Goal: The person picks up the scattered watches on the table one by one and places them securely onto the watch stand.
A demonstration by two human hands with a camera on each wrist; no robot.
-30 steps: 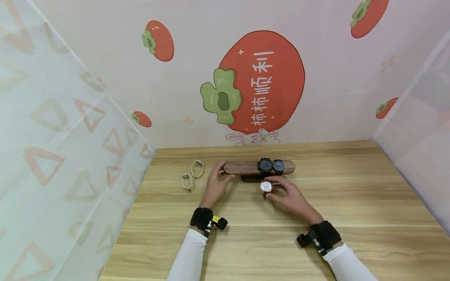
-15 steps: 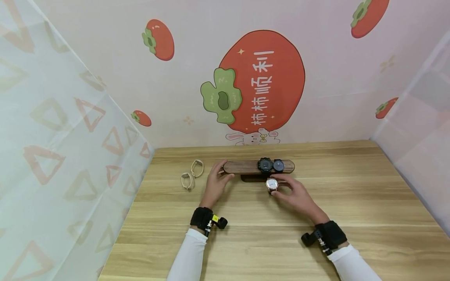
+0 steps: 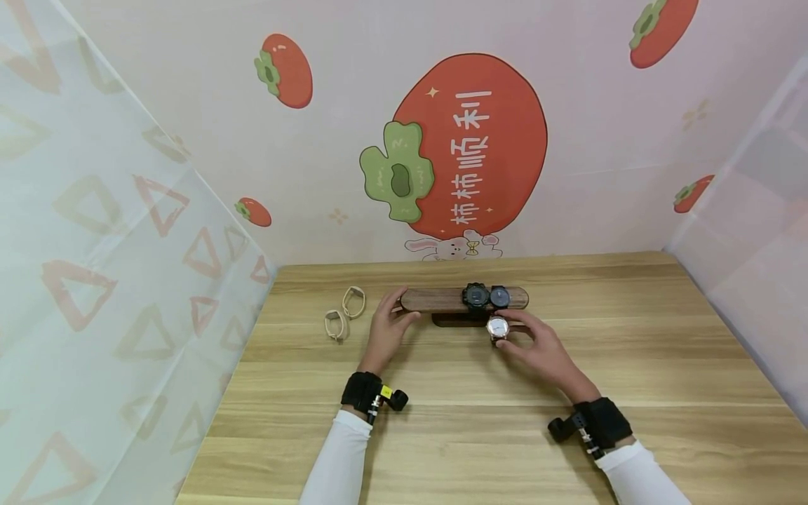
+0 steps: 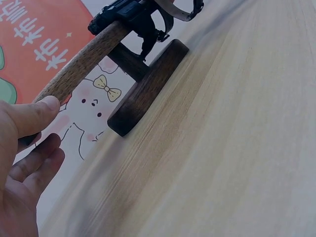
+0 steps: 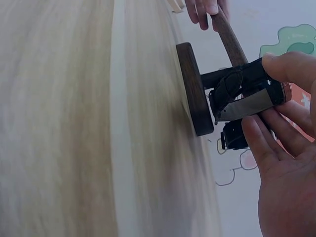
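Observation:
A dark wooden watch stand [image 3: 432, 300] stands toward the back of the table, its long bar above a small base [image 4: 148, 89]. My left hand [image 3: 386, 335] holds the bar's left end, thumb on top in the left wrist view. Two black watches, a chunky one [image 3: 475, 297] and a slimmer one [image 3: 500, 297], sit side by side near the bar's right end. Just in front of them, my right hand [image 3: 544, 354] pinches a wristwatch [image 3: 497, 327] with a white face between thumb and fingers. Its dark strap [image 5: 247, 106] hangs looped beside the stand in the right wrist view.
Two looped pale-strap watches lie left of my left hand, one farther back [image 3: 355, 302] and one nearer [image 3: 334, 325]. A printed wall [image 3: 600, 210] closes off the back of the wooden table [image 3: 454, 435]; covered walls rise at both sides.
My right hand has carried the white-faced watch to the right and slightly back, closer to the bar's right end. The left hand stays on the stand.

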